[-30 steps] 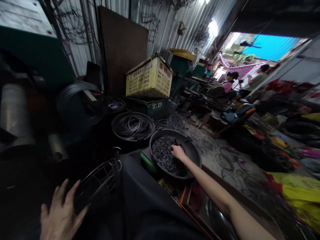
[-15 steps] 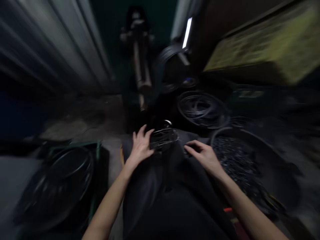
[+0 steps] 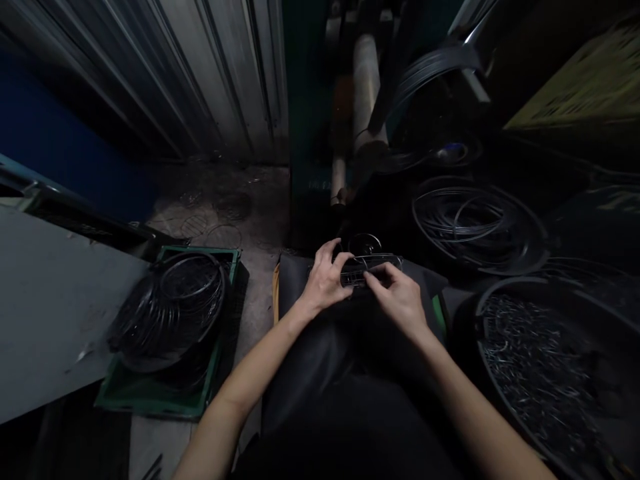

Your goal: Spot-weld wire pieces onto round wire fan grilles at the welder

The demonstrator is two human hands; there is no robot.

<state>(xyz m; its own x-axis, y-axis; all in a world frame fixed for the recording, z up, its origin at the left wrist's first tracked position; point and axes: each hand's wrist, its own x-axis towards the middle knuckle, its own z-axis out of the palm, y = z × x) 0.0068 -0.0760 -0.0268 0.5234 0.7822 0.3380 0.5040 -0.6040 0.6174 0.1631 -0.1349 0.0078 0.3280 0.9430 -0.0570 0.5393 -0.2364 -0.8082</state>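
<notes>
Both my hands meet at a small wire cage frame (image 3: 371, 265) resting on a dark apron-covered surface (image 3: 340, 347) in front of me. My left hand (image 3: 325, 280) grips the frame's left side with curled fingers. My right hand (image 3: 397, 297) pinches at the frame's near edge; a small piece may be in its fingertips, too small to tell. To my right is a black basin (image 3: 505, 293) full of small metal wire clips (image 3: 535, 360).
A green crate (image 3: 220, 257) stacked with round wire guards (image 3: 173, 310) stands at left beside a grey board (image 3: 45, 300). Coiled wire in a round tray (image 3: 475, 220) lies at the back right. A machine roller (image 3: 365, 87) and corrugated metal wall (image 3: 200, 67) rise behind.
My view swung from the workshop aisle down to my lap. My right hand left the basin of clips and joined the left hand on the wire frame.
</notes>
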